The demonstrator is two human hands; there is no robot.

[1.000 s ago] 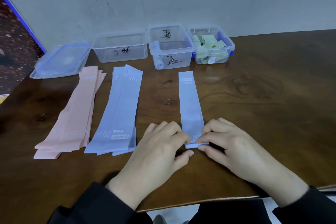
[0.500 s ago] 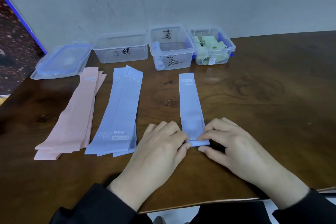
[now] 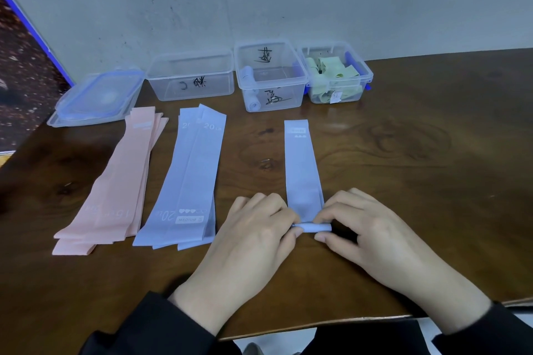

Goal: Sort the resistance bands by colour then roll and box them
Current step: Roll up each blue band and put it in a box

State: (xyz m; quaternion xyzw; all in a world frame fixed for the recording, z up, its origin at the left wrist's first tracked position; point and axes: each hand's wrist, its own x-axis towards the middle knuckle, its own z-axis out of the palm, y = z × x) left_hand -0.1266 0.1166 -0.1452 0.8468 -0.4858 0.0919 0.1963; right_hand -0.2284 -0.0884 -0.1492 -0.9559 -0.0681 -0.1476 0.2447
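— Two hands on one strip: the left hand (image 3: pixel 253 228) and the right hand (image 3: pixel 372 228) both pinch the rolled near end of the single pale blue flat elastic resistance band (image 3: pixel 301 170), fingertips curled over the small coil at each side. It lies on the dark brown wooden table (image 3: pixel 403 167), its free length running straight away from the person.

— How will it behave, do you think?

— Light, thin and limp, I'd judge, with a rubbery spring that wants to uncoil. Pressure belongs at both edges of the coil, so it rolls square and doesn't cone off to one side.

— And the rest?

— Left of it, near but apart, a stack of pale blue flat bands marked 20 LB (image 3: pixel 184 181), then a stack of pink flat bands (image 3: pixel 115 184). Beyond, against the grey wall, four clear plastic containers: a lidded flat box with a blue-rimmed lid (image 3: pixel 95 98), an empty-looking clear box with black scrawl (image 3: pixel 190 78), a clear box holding rolled blue bands (image 3: pixel 271 75), and a clear box of pale green bands (image 3: pixel 336 73).

— So this roll goes to the third.

— Likely; keep it squeezed on the way.
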